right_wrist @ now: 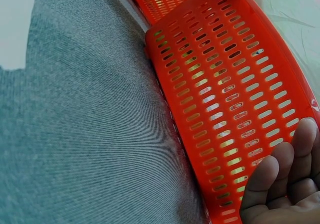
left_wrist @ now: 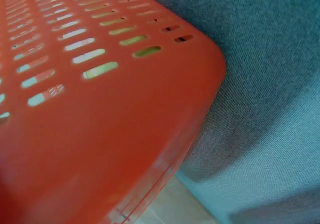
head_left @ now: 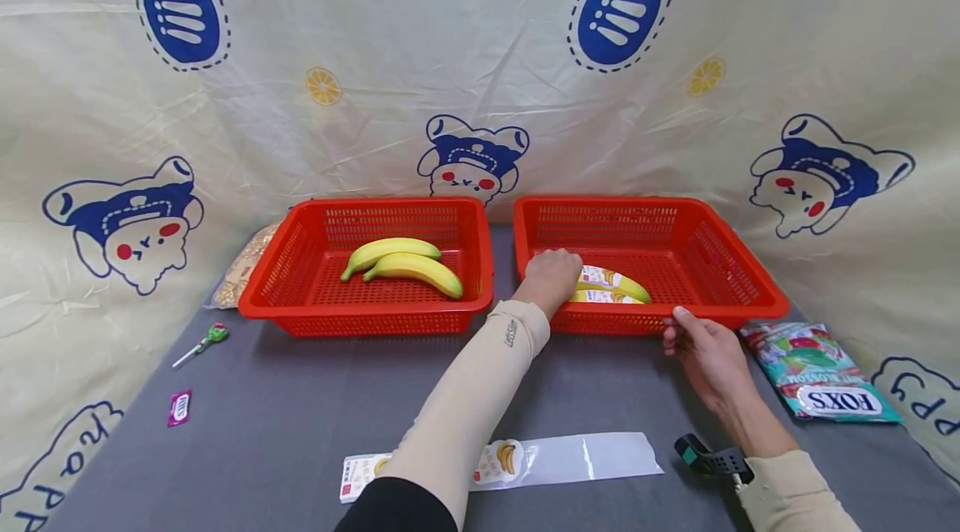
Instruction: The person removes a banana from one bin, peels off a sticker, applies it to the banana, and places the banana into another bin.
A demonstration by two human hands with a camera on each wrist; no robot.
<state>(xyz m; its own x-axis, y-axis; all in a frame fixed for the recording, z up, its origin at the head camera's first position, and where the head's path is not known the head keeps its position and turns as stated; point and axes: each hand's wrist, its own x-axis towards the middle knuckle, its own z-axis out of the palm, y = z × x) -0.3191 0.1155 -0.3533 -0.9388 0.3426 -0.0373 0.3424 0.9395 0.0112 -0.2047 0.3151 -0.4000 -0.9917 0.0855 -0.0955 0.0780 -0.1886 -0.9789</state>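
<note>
My left hand [head_left: 553, 278] reaches over the near-left part of the right red basket [head_left: 720, 261], knuckles up. It covers the left ends of two yellow bananas [head_left: 636, 288] that lie side by side and bear white printed labels [head_left: 600, 275]. Its fingers are hidden, so I cannot tell whether they grip a banana. My right hand [head_left: 708, 353] holds the front rim of that basket, thumb on top and curled fingers [right_wrist: 262, 176] against the slotted wall. The left wrist view shows mostly the basket wall [left_wrist: 115, 119], with yellow and white behind its slots.
A second red basket [head_left: 367, 322] on the left contains two unlabelled bananas [head_left: 412, 272]. In front lies a strip of banana labels [head_left: 577, 459], partly under my left forearm. A FOX'S bag [head_left: 821, 373], a lollipop [head_left: 213, 333], a small pink packet [head_left: 179, 408] and another bag [head_left: 243, 269] lie around.
</note>
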